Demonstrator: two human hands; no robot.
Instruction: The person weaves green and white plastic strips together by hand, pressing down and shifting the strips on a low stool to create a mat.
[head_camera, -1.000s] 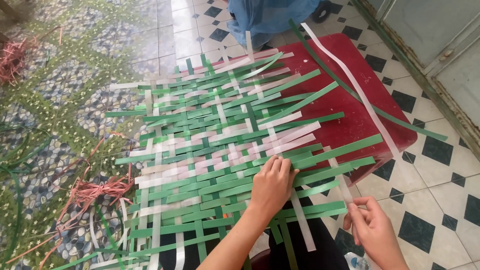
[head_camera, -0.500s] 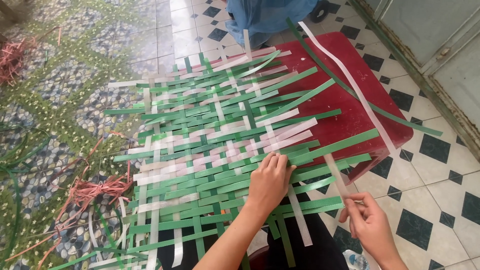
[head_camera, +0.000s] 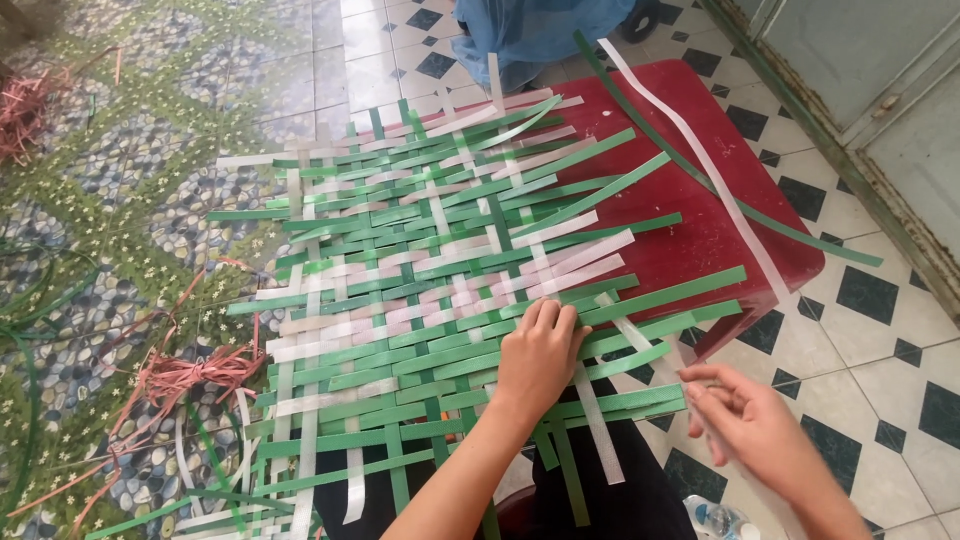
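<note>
A half-woven mat of green and white flat strips (head_camera: 420, 290) lies spread over a red low stool (head_camera: 720, 230) and my lap. My left hand (head_camera: 540, 355) presses flat on the mat's near right part, fingers lying on the crossing strips, gripping nothing. My right hand (head_camera: 745, 420) hovers just off the mat's right edge, thumb and fingers pinched on the end of a pale white strip (head_camera: 640, 345) that runs out from the weave. Loose strip ends stick out on every side of the mat.
Two long loose strips, one white (head_camera: 700, 165) and one green (head_camera: 800, 235), trail across the stool to the right. A blue cloth bundle (head_camera: 530, 30) sits beyond it. Pink strip tangles (head_camera: 190, 375) lie on the patterned floor on the left. A clear bottle (head_camera: 712, 518) stands near my right knee; a door frame (head_camera: 880, 170) runs along the right.
My right hand rose from beside my knee to the mat's right edge and closed on the white strip's end. My left hand stayed pressed on the mat.
</note>
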